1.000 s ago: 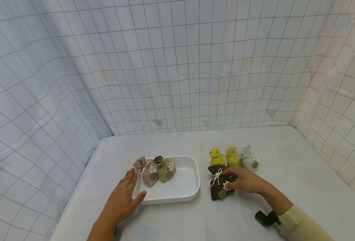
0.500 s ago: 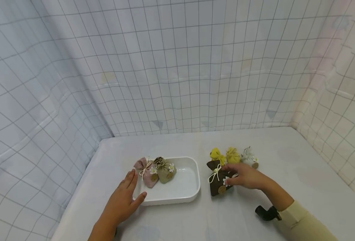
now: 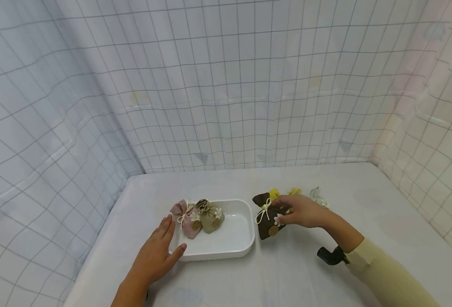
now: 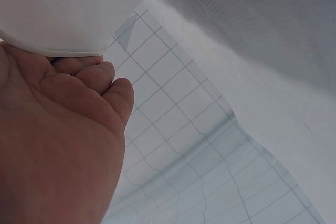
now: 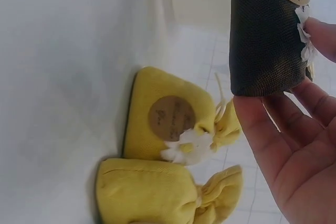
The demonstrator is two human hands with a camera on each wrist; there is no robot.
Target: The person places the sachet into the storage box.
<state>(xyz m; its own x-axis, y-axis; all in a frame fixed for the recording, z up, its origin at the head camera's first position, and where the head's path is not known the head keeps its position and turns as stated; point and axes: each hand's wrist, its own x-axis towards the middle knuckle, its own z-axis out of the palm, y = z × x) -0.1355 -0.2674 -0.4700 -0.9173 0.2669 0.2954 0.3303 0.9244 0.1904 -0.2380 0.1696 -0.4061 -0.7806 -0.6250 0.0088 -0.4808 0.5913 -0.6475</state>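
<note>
Between thumb and fingers my right hand [image 3: 301, 210] pinches a dark brown drawstring sachet [image 3: 268, 221] with a cream bow, white flower and round tag. In the right wrist view the brown sachet [image 5: 268, 40] hangs above two yellow sachets. My left hand [image 3: 154, 251] rests with straight fingers at the left rim of a white tray [image 3: 226, 254]; the left wrist view shows its fingertips under the tray's edge [image 4: 73, 19]. Inside the tray, a pink sachet [image 3: 191, 226] and an olive-beige sachet [image 3: 211, 221] lie side by side at the left.
Behind the right hand are a bright yellow sachet [image 3: 274, 194], a mustard yellow sachet [image 3: 295, 191] and a pale grey sachet [image 3: 317, 196], partly hidden. A black camera mount [image 3: 330, 256] sits at the right wrist. Grid-patterned curtains [image 3: 226, 106] enclose the white-covered table [image 3: 226, 285].
The right hand has lifted the brown sachet and carried it left and slightly back, toward the tray's right side. The left hand stays at the tray rim.
</note>
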